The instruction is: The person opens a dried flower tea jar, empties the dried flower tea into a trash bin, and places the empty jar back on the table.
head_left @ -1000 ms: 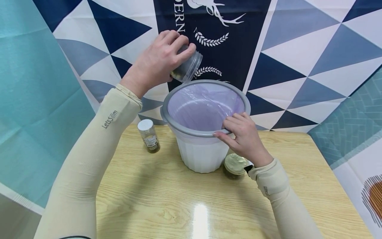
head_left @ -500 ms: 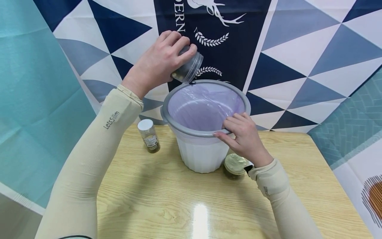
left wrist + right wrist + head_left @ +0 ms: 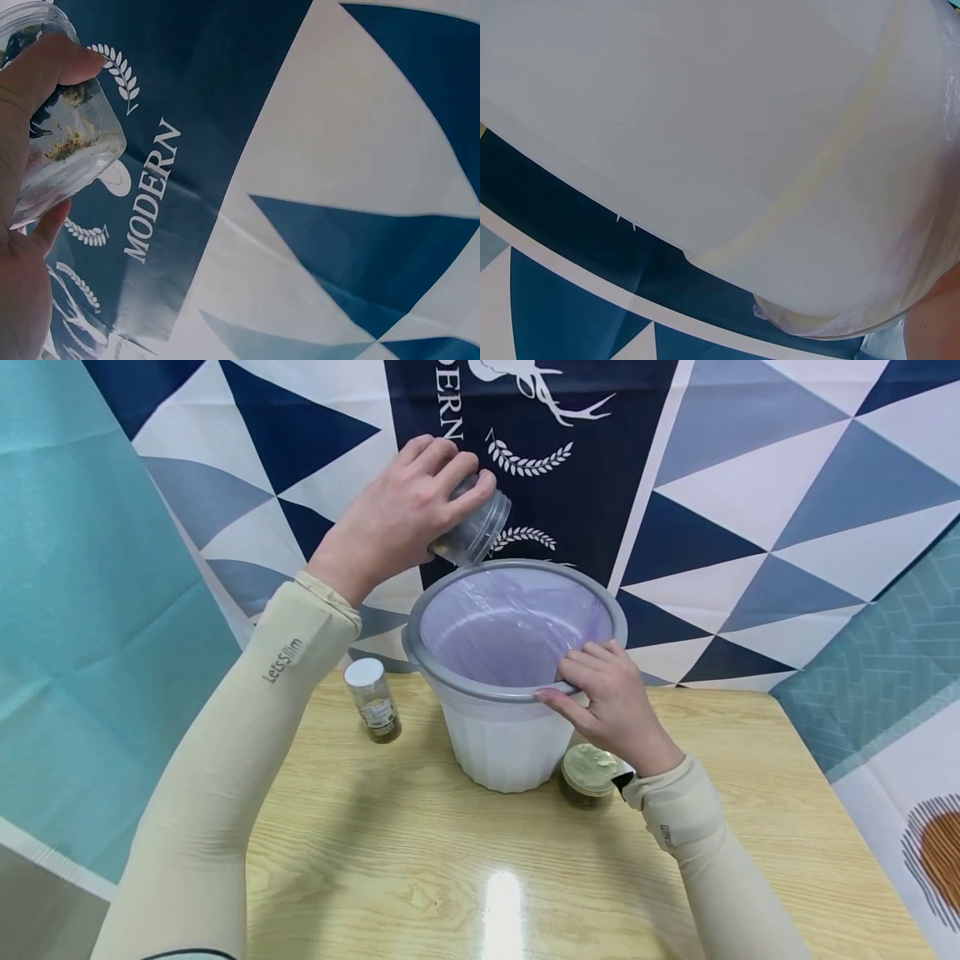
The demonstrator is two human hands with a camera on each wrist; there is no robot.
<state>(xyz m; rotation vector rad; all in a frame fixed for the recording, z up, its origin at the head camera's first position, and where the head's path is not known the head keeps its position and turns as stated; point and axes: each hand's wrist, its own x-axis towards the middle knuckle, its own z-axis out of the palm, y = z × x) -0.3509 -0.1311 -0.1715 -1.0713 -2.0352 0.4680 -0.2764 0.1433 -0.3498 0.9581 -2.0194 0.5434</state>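
Observation:
My left hand (image 3: 408, 514) grips a clear plastic jar (image 3: 483, 531), tipped with its mouth over the far left rim of a white bin (image 3: 510, 747). In the left wrist view, yellowish crumbs and dark pieces (image 3: 75, 144) cling inside the jar (image 3: 94, 169). A thin purple bag (image 3: 517, 643) lines the bin beneath its grey rim. My right hand (image 3: 611, 706) holds the near right rim, fingers over the inside and thumb outside. The right wrist view is mostly filled by the bin's pale wall (image 3: 705, 127).
On the wooden table (image 3: 390, 860), a lidded clear jar (image 3: 375, 702) with a white cap and label stands left of the bin. A round container (image 3: 588, 777) with a pale green top sits at its right, under my right wrist. A patterned cloth (image 3: 720, 527) hangs close behind.
Dark bits showed at the jar's mouth half a second ago and are no longer there. Less of the contents shows inside the jar. Both hands have stayed almost in place.

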